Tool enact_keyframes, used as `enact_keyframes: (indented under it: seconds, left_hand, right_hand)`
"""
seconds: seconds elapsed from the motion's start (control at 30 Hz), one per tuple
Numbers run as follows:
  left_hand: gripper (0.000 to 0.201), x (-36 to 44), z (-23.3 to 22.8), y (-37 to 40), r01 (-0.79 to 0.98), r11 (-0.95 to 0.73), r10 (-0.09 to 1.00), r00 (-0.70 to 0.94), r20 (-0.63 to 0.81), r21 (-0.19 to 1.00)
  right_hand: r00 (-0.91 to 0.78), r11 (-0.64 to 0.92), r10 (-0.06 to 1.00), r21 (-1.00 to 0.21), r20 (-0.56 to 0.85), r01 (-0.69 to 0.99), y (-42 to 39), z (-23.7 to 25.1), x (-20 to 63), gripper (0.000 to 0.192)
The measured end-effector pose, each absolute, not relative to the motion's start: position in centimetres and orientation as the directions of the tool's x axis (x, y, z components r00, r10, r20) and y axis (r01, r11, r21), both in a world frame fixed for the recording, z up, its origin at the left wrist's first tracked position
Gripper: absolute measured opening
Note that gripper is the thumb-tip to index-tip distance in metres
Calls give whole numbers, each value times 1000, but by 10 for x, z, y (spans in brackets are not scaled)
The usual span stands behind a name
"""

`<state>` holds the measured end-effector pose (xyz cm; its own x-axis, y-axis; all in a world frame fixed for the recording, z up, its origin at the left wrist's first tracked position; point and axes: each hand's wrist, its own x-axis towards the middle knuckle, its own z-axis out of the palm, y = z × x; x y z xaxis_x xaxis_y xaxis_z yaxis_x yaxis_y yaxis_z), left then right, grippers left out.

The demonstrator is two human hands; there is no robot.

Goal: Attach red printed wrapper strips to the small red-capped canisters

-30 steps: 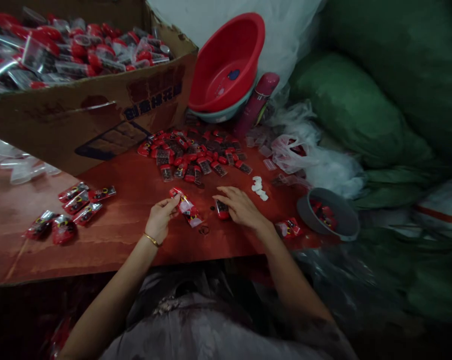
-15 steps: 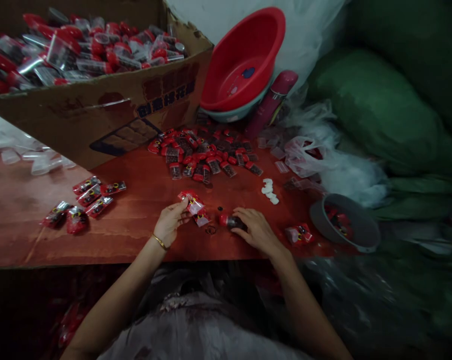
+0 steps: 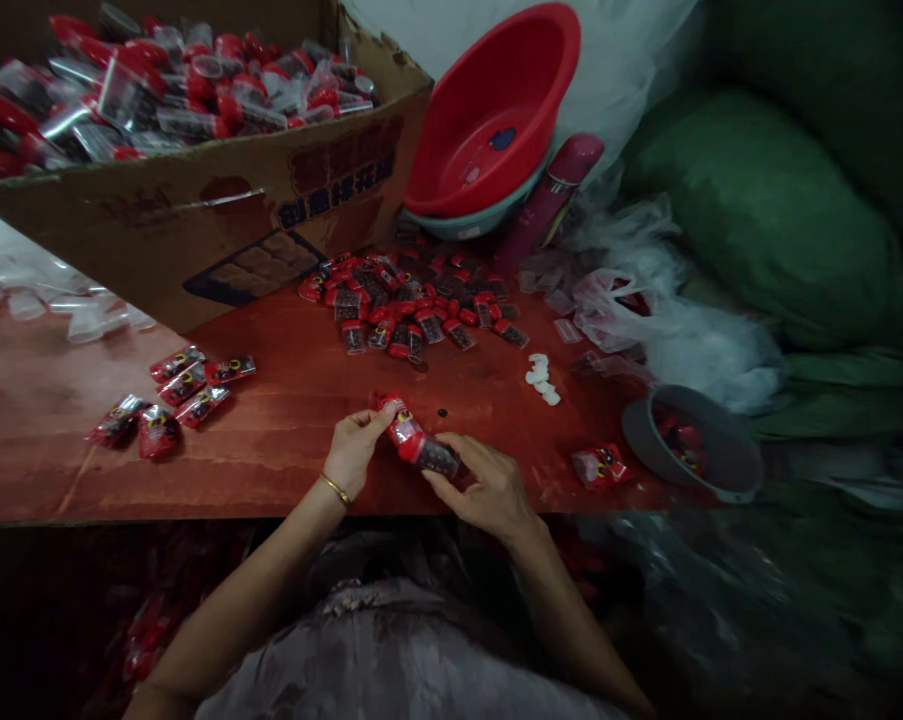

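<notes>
My left hand [image 3: 353,445] pinches a red printed packet [image 3: 402,420] between thumb and fingers, above the table's front part. In my right hand [image 3: 488,485] is a small clear bottle with a red cap [image 3: 437,458], dark stuff inside it. The bottle's red end points left and meets the packet's near end; whether it is inside the packet's mouth I cannot tell. A small black ring [image 3: 442,412] lies on the table just beyond the hands. Farther back is a heap of similar red-capped bottles [image 3: 428,320].
Filled red packets [image 3: 181,385] lie at the left. A cardboard box [image 3: 256,220] of bottles stands behind them. At the right are white pieces [image 3: 543,380], one red packet [image 3: 599,465] and a grey bowl [image 3: 635,440]. Red basin [image 3: 473,130] and thermos [image 3: 541,205] stand at the back.
My right hand has brought the bottle left and up against the packet. My left hand has shifted slightly right with the packet, which now meets the bottle's red end.
</notes>
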<state>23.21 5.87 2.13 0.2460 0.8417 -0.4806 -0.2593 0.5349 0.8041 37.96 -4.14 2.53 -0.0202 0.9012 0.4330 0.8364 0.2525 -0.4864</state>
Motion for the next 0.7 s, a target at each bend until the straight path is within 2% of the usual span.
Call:
enact_keyframes:
  seconds: [0.23, 0.47, 0.7]
  left_hand:
    - [42, 230, 7, 58, -306, 521, 854, 205, -479, 797]
    - [43, 226, 10, 55, -309, 494, 869, 212, -448, 813]
    - [43, 218, 11, 57, -279, 457, 887, 211, -410, 845]
  right_hand:
    - [12, 254, 888, -511, 460, 821, -46, 20, 372, 30]
    - [23, 195, 935, -569, 353, 799, -43, 17, 370, 29]
    - [46, 197, 933, -616, 356, 763, -43, 15, 371, 30]
